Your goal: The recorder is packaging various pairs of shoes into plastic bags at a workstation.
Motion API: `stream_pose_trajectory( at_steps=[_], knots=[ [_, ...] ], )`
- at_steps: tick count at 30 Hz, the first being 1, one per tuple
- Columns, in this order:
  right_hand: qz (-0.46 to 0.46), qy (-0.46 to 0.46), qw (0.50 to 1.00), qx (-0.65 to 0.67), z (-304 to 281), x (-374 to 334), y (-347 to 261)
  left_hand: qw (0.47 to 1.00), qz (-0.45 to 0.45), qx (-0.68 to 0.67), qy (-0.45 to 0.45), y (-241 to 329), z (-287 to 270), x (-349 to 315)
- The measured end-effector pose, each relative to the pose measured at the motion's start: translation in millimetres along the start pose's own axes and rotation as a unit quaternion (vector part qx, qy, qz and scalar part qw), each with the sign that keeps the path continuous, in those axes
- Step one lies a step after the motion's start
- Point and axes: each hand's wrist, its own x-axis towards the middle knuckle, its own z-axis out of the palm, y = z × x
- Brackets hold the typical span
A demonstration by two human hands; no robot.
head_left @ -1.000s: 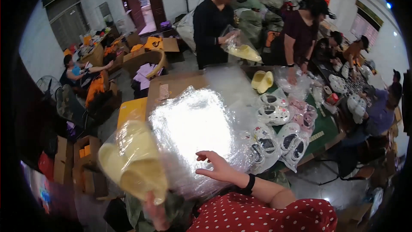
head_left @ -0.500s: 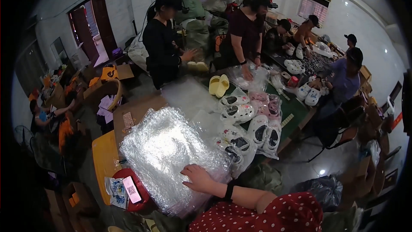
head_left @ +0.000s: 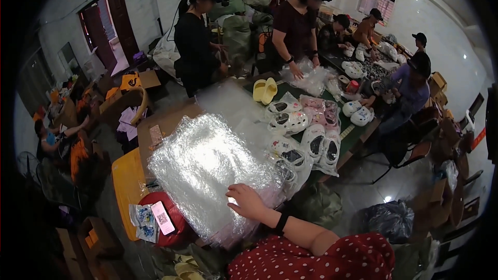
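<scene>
A thick stack of clear, shiny plastic bags (head_left: 202, 161) lies on the table in front of me. Reaching in from the right, my right hand (head_left: 246, 202) rests palm down at the near part of the stack. Its fingers are loosely spread and bent, with nothing held in them. A dark band circles that wrist. My left hand does not show. Just beyond the stack's right side, several clear bags hold clogs: white pairs (head_left: 319, 146) and a pink pair (head_left: 317, 109). Pale yellow slippers (head_left: 265, 91) stand behind them.
To the left, a red stool (head_left: 178, 222) bears a phone (head_left: 163, 218) and a small bag of blue pieces (head_left: 144, 223). A yellow wooden board (head_left: 127, 186) is beside it. Co-workers stand across the table and sit at the right. A dark bag (head_left: 391, 220) sits on the floor.
My right hand has shifted slightly right and up across the plastic. The co-worker in black has lowered their hands, with the yellow slippers now lower. The whole view has tilted slightly.
</scene>
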Motion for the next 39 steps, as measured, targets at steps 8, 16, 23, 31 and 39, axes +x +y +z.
stream_pose_trajectory(
  at_steps=[8,16,23,31,39],
  knots=[
    [-0.019,0.013,1.000,-0.017,2,-2,-2,0.999,0.014,0.038,0.024,3,-30,-5],
    [-0.029,0.009,0.999,-0.018,5,-2,3,0.996,0.025,0.079,0.036,0,-40,-6],
    [-0.021,0.002,0.999,-0.024,3,-1,0,0.991,0.037,0.119,0.045,-1,-49,-7],
    [-0.025,0.010,0.999,-0.019,4,-3,3,0.985,0.056,0.158,0.043,-2,-52,-2],
    [-0.027,0.015,0.999,-0.024,2,-3,-1,0.978,0.073,0.191,0.039,-8,-56,5]
  ],
)
